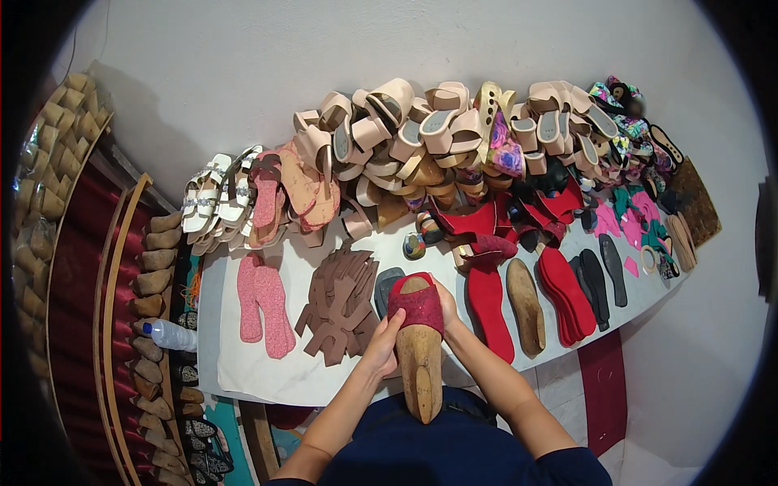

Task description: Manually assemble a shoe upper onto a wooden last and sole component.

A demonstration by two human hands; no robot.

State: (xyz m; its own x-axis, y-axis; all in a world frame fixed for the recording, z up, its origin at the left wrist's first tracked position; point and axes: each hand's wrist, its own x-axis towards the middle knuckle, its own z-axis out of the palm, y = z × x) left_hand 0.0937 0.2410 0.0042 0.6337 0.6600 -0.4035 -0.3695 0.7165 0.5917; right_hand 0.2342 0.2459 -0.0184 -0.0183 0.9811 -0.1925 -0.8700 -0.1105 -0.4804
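A wooden shoe last points its heel end toward my body, with a dark red sandal upper wrapped over its toe part. My left hand is closed on its left side, thumb lying along the upper's edge. On the opposite side my right hand grips the upper and last, its fingers mostly hidden beneath. Just behind the held last lies a dark grey sole, partly covered. Brown cut strips are piled left of my hands, and red soles lie to the right.
Finished beige sandals are heaped along the table's wall side. Pink soles lie at the left, white sandals behind them. Another wooden last, more red soles and black soles lie right. A plastic bottle sits beside shelved lasts.
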